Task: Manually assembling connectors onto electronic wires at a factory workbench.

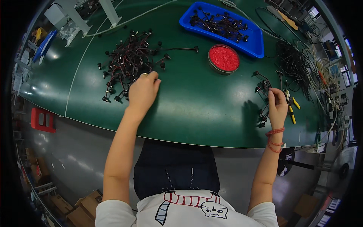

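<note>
A tangled pile of small black parts on red and black wires (130, 55) lies on the left of the green table (181, 113). My left hand (143, 90) is at the pile's near right edge, its fingers drawn together; whatever is between the fingertips is hidden. My right hand (278, 102) is over a smaller group of wired black parts (261, 89) at the right, thumb and forefinger curled toward each other. What they pinch is too small to make out. Just beyond this hand lie yellow-handled pliers (292, 109), partly covered by it.
At the back stands a blue tray (259, 47) holding more wired black parts. In front of it is a round tin (224, 71) full of small red pieces. Bundled black cables (293, 60) lie at the far right. A white metal stand (109, 13) rises at the back left.
</note>
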A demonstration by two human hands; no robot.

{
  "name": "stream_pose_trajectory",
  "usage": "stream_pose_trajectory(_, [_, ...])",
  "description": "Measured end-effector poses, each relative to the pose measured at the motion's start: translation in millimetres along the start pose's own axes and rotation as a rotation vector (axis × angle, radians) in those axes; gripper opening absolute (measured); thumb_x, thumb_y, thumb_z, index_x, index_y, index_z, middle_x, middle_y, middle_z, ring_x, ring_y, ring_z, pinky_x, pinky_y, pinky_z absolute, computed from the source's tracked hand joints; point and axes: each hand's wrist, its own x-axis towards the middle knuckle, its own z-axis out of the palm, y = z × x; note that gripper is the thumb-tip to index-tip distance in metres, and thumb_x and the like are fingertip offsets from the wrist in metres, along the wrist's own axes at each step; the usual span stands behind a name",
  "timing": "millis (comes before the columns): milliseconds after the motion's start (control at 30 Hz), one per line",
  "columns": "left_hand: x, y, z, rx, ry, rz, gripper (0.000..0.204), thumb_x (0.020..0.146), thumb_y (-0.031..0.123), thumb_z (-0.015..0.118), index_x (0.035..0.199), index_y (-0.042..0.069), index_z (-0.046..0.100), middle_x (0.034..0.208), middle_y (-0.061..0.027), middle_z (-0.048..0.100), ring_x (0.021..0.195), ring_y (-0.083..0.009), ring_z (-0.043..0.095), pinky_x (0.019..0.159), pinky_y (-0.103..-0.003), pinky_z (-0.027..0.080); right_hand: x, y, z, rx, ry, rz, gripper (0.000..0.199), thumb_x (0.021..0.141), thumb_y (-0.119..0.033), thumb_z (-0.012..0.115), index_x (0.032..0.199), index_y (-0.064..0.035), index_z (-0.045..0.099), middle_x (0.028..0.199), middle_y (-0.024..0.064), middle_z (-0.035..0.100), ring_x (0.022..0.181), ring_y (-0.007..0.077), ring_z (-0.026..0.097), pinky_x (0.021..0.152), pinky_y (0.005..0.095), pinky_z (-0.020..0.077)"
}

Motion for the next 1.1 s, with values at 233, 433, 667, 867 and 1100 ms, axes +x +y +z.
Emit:
stream_pose_trajectory(233, [40, -52, -95, -0.927, -0.054, -0.414, 0.020, 0.077, 0.015, 0.055, 0.088, -0.002, 0.058, 0.071, -0.0024, 0.056, 0.064, -0.0076, 0.054, 0.057, -0.018, 0.044, 61, -40, 88, -0.137, -0.176, -0.292, 0.010, 0.074, -0.010, 0.056, 0.081, -0.0025, 0.059, 0.078, 0.0085, 0.056, 0.064, 0.0162, 0.053, 0.060, 0.0247, 0.0421])
stream_pose_trajectory(433, [53, -41, -173, -1.016, 0.104, -0.191, 0.019, 0.078, 0.014, 0.053, 0.088, -0.002, 0.058, 0.072, -0.0030, 0.055, 0.065, -0.0071, 0.053, 0.060, -0.017, 0.044, 88, -35, 125, -0.515, -0.227, -0.423, 0.015, 0.071, -0.015, 0.058, 0.080, -0.0036, 0.060, 0.079, 0.0112, 0.057, 0.069, 0.0260, 0.055, 0.065, 0.0328, 0.0439])
stream_pose_trajectory(667, [4, 17, -128, -1.236, 0.000, -0.099, 0.022, 0.075, -0.002, 0.050, 0.097, -0.003, 0.048, 0.079, -0.0041, 0.050, 0.069, -0.0103, 0.054, 0.064, -0.021, 0.046, 89, -41, 122, -0.488, -0.358, -0.235, 0.016, 0.069, -0.016, 0.060, 0.078, -0.0032, 0.060, 0.078, 0.0122, 0.058, 0.071, 0.0255, 0.056, 0.066, 0.0328, 0.0441])
stream_pose_trajectory(867, [-27, 35, -31, -1.543, -0.292, -0.350, 0.020, 0.077, 0.000, 0.051, 0.097, -0.002, 0.048, 0.079, -0.0062, 0.052, 0.071, -0.0117, 0.055, 0.064, -0.022, 0.047, 84, -40, 113, -0.323, -0.274, -0.193, 0.014, 0.069, -0.014, 0.061, 0.076, -0.0016, 0.060, 0.075, 0.0104, 0.057, 0.064, 0.0177, 0.054, 0.060, 0.0268, 0.0429])
stream_pose_trajectory(1100, [-37, 47, -9, -1.597, -0.462, -0.563, 0.017, 0.080, 0.006, 0.050, 0.095, -0.002, 0.051, 0.074, -0.0072, 0.055, 0.067, -0.0108, 0.055, 0.060, -0.020, 0.046, 40, -76, 95, -0.006, -0.186, -0.253, 0.010, 0.070, -0.008, 0.061, 0.075, -0.0005, 0.059, 0.071, 0.0047, 0.054, 0.058, 0.0090, 0.047, 0.054, 0.0205, 0.0389])
